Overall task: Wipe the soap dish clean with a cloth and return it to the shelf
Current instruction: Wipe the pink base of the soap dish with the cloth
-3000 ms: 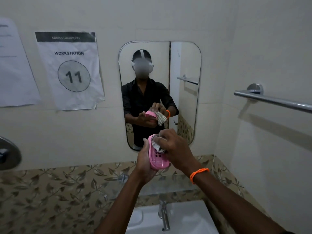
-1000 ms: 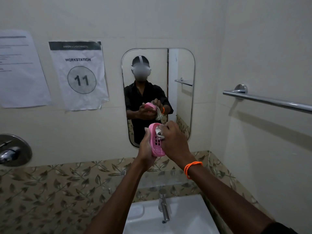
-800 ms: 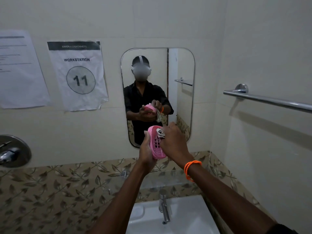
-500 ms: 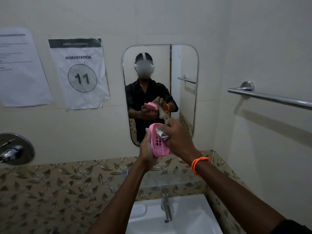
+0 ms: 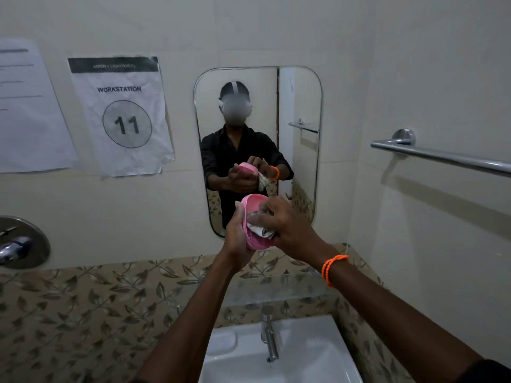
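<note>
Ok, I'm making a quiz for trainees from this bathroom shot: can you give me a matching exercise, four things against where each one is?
Things:
1. soap dish
2. cloth
3. bracelet
4. tap

Places:
A. on the right wrist
B. over the sink
C. held in the left hand
D. pressed into the dish by the right hand

Pairs: 1-C, 2-D, 3-A, 4-B

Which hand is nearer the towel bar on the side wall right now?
Right. The right hand, pressing the cloth into the soap dish, sits on the towel bar's side; the left hand holds the dish from the far side.
</note>
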